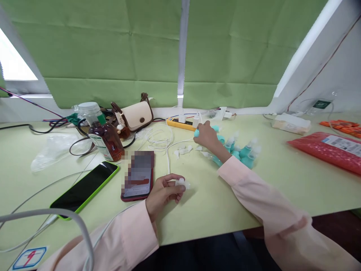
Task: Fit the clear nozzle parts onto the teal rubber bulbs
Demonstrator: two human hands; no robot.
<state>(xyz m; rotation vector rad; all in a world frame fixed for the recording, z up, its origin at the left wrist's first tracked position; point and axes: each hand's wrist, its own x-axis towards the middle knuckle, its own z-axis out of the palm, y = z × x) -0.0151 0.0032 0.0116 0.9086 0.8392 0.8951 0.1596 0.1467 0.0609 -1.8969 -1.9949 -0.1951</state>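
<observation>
Near the table's front edge, my left hand (166,192) pinches a small translucent plastic piece (184,183) between thumb and fingers. My right hand (207,136) reaches farther back, its fingers closed on a small teal piece (196,133) that shows at the fingertips. Beside and behind my right wrist stands a group of teal bottles with translucent tips (246,150). Several small clear plastic pieces (184,150) lie on the table just left of the right hand.
Left of my left hand lie a red-cased phone (139,175) and a green-cased phone (87,186). Behind them are a brown bottle (105,141) and a cream bag (138,116). A yellow power strip (180,124) sits at the back; a red package (327,148) lies right. Cables cross the left side.
</observation>
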